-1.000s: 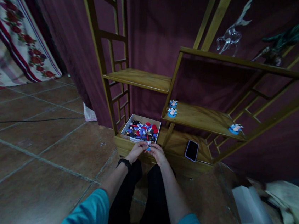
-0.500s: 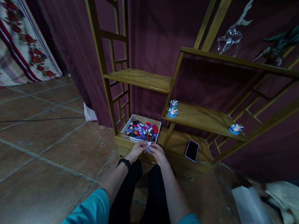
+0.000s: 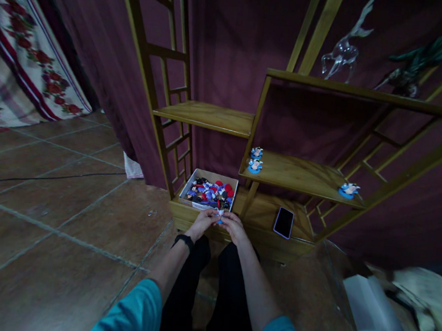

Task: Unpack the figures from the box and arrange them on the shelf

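Between the fingertips of both hands is a small figurine (image 3: pixel 220 214) with a blue base, held upright in front of the box. My left hand (image 3: pixel 202 222) pinches it from the left, and my right hand (image 3: pixel 234 227) grips it from the other side. Just beyond my fingers stands an open cardboard box (image 3: pixel 185 202) on the low wooden ledge. Jumbled figurines (image 3: pixel 212 192) in red, blue, black and white fill it. Fine details of the held figurine are too small to make out.
Two blue-based figurines (image 3: pixel 255 166) stand at the left end of the middle shelf (image 3: pixel 295 174); another figurine (image 3: pixel 348 190) is at its right end. A phone (image 3: pixel 283 222) lies on the lower ledge. A glass horse (image 3: pixel 341 56) and a dark green sculpture (image 3: pixel 410 69) occupy the upper shelf.
The figurine between my fingers seems to have turned slightly. Otherwise my hands, the box and the shelf figurines stay where they were.
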`<state>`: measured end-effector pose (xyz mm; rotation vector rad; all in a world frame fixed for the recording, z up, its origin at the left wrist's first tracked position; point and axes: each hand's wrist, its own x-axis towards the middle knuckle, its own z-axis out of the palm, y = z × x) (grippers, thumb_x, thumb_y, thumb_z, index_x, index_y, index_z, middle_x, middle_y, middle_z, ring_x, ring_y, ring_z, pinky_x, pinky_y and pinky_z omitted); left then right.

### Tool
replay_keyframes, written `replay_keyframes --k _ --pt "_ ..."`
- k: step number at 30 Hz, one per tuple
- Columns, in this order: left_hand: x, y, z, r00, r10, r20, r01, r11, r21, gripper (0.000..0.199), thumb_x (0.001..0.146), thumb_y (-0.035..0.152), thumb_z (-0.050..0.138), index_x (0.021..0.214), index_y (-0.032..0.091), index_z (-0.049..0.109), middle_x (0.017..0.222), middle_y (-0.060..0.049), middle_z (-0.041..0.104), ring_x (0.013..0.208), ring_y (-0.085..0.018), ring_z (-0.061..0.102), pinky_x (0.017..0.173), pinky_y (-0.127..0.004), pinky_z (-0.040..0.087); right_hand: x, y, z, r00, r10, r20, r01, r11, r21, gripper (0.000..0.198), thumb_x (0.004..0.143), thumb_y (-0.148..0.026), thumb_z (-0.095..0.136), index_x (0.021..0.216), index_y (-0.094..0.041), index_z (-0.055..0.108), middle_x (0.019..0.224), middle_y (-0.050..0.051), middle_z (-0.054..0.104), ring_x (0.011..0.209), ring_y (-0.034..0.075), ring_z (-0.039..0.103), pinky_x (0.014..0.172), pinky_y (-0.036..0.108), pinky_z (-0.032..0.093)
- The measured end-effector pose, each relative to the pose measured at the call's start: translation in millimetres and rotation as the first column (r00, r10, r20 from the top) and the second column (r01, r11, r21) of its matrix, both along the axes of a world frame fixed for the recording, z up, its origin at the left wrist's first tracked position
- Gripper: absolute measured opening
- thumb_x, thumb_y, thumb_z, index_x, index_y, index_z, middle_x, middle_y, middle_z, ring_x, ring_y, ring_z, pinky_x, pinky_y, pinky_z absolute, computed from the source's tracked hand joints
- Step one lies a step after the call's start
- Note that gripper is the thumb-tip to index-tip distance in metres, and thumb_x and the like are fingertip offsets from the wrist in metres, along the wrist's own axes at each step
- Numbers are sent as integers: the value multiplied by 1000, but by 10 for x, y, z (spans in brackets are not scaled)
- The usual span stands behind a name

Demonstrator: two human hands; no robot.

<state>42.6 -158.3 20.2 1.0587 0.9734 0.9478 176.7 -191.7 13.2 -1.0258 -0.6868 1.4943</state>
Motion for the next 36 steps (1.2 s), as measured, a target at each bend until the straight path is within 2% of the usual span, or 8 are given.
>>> replay_keyframes --k 14,36 --pt "4 -18 29 1000 -11 -19 11 1000 -5 31 49 24 76 74 12 63 55 2 56 48 -7 49 50 -20 37 -7 -1 12 1000 -18 5 18 1000 -13 25 54 -21 73 76 -18 63 79 1 66 76 16 63 75 31 50" --pt "13 -44 81 1000 9 -26 -8 1000 12 23 50 18 71 72 13 63 56 1 57 48 -8 48 50 -21 37 10 24 -32 1000 1 -3 -1 1000 -4 27 51 -17 69 77 -18 62 79 1 67 78 16 63 77 32 49"
